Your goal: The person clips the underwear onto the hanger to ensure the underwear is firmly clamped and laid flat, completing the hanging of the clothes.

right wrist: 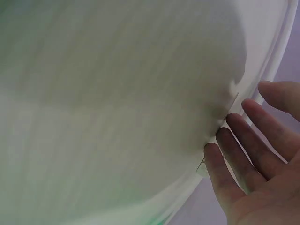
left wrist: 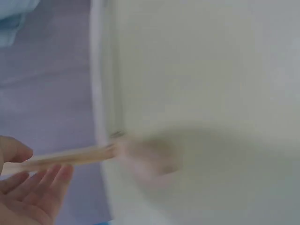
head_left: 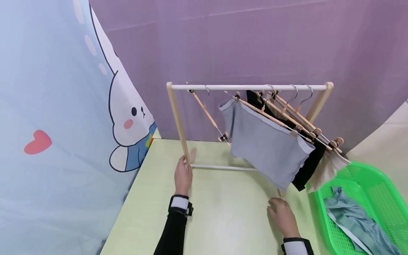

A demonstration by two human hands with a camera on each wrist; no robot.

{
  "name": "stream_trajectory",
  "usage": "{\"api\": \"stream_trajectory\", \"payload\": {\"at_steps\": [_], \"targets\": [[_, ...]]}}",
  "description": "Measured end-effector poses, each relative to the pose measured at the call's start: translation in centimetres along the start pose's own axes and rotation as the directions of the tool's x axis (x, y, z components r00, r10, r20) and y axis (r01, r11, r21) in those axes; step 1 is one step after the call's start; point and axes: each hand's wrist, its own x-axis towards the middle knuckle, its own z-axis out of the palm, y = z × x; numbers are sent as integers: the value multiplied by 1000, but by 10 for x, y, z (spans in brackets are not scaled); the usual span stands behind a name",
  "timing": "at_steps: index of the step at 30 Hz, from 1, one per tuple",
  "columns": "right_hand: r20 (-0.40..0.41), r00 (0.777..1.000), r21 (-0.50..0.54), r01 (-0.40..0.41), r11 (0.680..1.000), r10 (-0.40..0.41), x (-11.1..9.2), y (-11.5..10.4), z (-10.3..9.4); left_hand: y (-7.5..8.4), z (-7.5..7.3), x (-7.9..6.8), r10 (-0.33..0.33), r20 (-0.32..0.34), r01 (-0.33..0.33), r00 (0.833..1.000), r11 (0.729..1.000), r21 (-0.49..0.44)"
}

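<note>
A small clothes rack with a white top bar (head_left: 229, 87) and wooden side posts stands on the table. My left hand (head_left: 183, 179) holds the low part of its left post (head_left: 177, 120); in the left wrist view the thumb and fingers (left wrist: 51, 187) lie on either side of the wood. Low by the rack's right foot is my right hand (head_left: 282, 216), its fingers loosely extended with nothing between them. Clip hangers carry a grey garment (head_left: 264, 141), a black one (head_left: 307, 168) and a beige one (head_left: 328, 171). Toward the left hangs a bare hanger (head_left: 205, 111).
To the right, a green plastic basket (head_left: 360, 170) contains a crumpled blue-grey garment (head_left: 358, 216). The pale green table (head_left: 223, 212) ends at a purple cloth backdrop (head_left: 223, 42). At left hangs a light blue curtain (head_left: 57, 88) with a cartoon figure.
</note>
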Motion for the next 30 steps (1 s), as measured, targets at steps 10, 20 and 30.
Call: {"api": "stream_trajectory", "payload": {"at_steps": [10, 20, 30], "targets": [[51, 998, -86, 34, 996, -30, -5, 3, -5, -17, 30, -87, 176, 430, -274, 886, 946, 176], [70, 996, -78, 59, 995, -54, -15, 7, -32, 24, 61, -131, 204, 603, -403, 771, 890, 214], [-85, 996, -90, -41, 995, 33, -36, 21, -161, 66, 99, -183, 160, 541, -451, 826, 763, 463]]}}
